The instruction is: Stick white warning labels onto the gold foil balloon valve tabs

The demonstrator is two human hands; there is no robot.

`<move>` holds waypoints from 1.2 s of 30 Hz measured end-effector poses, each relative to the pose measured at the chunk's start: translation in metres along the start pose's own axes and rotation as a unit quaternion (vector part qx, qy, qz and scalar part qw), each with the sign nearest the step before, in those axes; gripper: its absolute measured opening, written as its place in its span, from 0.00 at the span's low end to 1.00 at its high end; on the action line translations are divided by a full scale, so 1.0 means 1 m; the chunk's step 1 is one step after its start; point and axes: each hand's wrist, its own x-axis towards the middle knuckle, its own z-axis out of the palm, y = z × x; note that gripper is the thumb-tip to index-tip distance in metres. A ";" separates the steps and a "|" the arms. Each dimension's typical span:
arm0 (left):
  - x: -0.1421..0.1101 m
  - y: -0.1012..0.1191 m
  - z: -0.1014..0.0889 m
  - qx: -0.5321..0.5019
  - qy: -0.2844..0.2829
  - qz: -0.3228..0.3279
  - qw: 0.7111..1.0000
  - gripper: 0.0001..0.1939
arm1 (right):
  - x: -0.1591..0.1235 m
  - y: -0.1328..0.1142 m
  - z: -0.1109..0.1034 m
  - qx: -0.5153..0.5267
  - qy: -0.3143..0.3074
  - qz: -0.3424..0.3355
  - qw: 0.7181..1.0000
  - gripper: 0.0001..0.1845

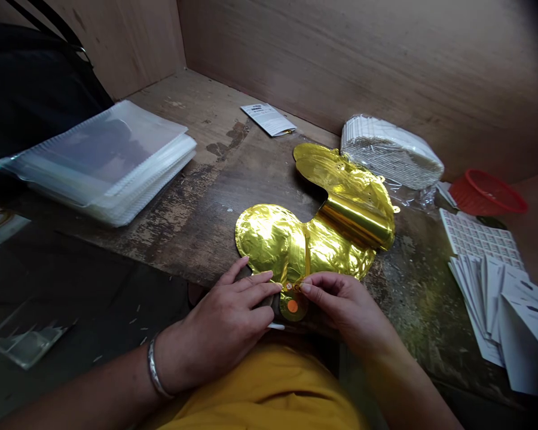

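Pulling hard could tear the thin gold foil, flat on the table at its near edge, as right hand pinches its tab, left hand resting half-spread, gripping nothing visible.

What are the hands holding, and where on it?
The right hand pinches the gold foil at its near edge, just above the orange dot. The left hand rests its fingers along that edge.
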 end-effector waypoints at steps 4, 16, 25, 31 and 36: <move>0.000 -0.001 -0.001 0.000 0.001 0.000 1.000 0.09 | 0.000 0.000 0.002 -0.014 0.007 -0.002 1.000 0.18; -0.002 -0.004 0.003 -0.011 0.031 0.010 0.999 0.06 | 0.006 0.010 0.002 -0.158 0.046 -0.053 0.985 0.17; 0.003 -0.005 0.015 0.040 0.057 0.054 0.996 0.07 | 0.004 0.006 0.010 -0.237 0.078 -0.071 0.966 0.15; 0.005 -0.007 0.016 0.084 0.042 0.063 0.994 0.05 | 0.000 0.007 0.011 -0.388 0.166 -0.129 0.897 0.15; 0.004 -0.007 0.020 0.091 0.044 0.070 0.992 0.06 | -0.007 0.013 0.006 -0.455 0.252 -0.242 0.819 0.13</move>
